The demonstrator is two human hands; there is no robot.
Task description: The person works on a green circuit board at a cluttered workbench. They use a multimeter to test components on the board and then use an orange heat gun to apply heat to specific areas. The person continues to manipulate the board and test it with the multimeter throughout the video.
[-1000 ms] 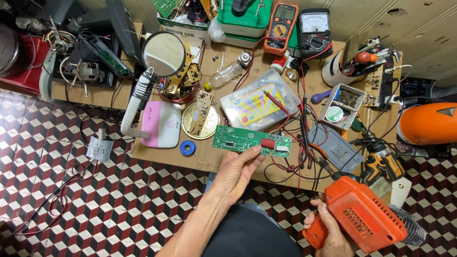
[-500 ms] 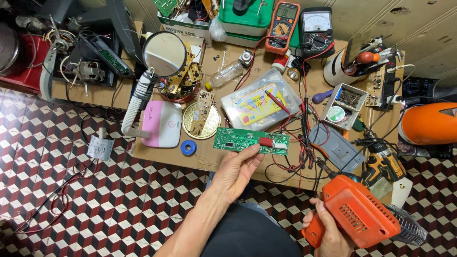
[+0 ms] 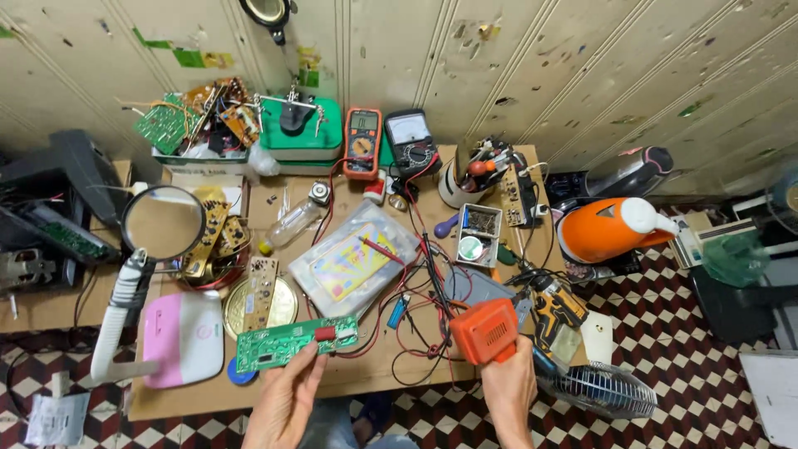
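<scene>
My left hand (image 3: 287,399) holds a green circuit board (image 3: 293,342) by its lower edge, near the front of the wooden workbench (image 3: 366,378). A red part sits on the board and red and black wires run off its right end. My right hand (image 3: 509,389) grips an orange soldering gun (image 3: 485,331) by its handle, upright, to the right of the board and above the tangle of wires. The two hands are apart.
A magnifier lamp (image 3: 163,223) on a pink base (image 3: 183,337), a plastic case (image 3: 353,266), an orange multimeter (image 3: 362,143), a black meter (image 3: 411,140), a tool cup (image 3: 465,179), an orange kettle (image 3: 611,229), a yellow drill (image 3: 555,308), a small fan (image 3: 598,387).
The view has tilted up to show the wall. My right hand has raised the orange soldering gun from beside the bench to above its front right part. My left hand now grips the board.
</scene>
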